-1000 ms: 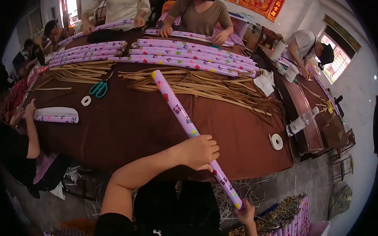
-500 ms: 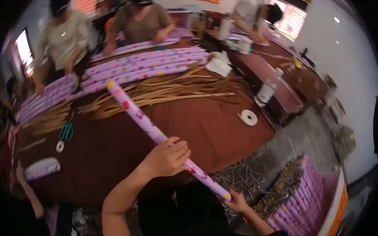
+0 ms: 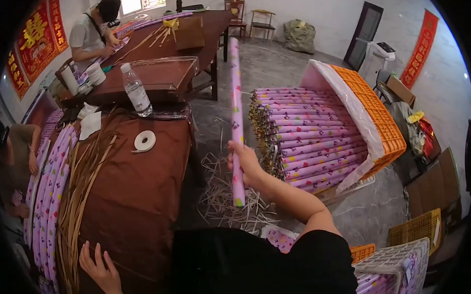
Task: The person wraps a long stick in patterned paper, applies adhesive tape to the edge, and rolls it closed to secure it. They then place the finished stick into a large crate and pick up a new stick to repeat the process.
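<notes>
My right hand (image 3: pixel 247 162) is wrapped round the lower part of a long purple tube (image 3: pixel 236 103) printed with small coloured figures. The tube stands nearly upright beside the table, its bottom end just below my fist. My left hand (image 3: pixel 99 269) is at the table's near left with fingers spread, holding nothing. Close beside it lie brown strips (image 3: pixel 92 178) in a long loose bundle. Several more purple tubes (image 3: pixel 52 192) lie past the strips. To the right, a large stack of purple tubes (image 3: pixel 319 137) rests in an orange crate (image 3: pixel 374 108) lined with white plastic.
A white tape roll (image 3: pixel 145 140) and a clear bottle (image 3: pixel 137 92) are on the brown-covered table (image 3: pixel 140 195). Pale scraps (image 3: pixel 218 190) litter the floor. Co-workers stand at left and at the far table (image 3: pixel 161 38). White crates (image 3: pixel 397 266) stand at lower right.
My view has turned right toward the crate. My left hand has let go of the tube, while my right hand has carried it from over the table to beside it, now upright.
</notes>
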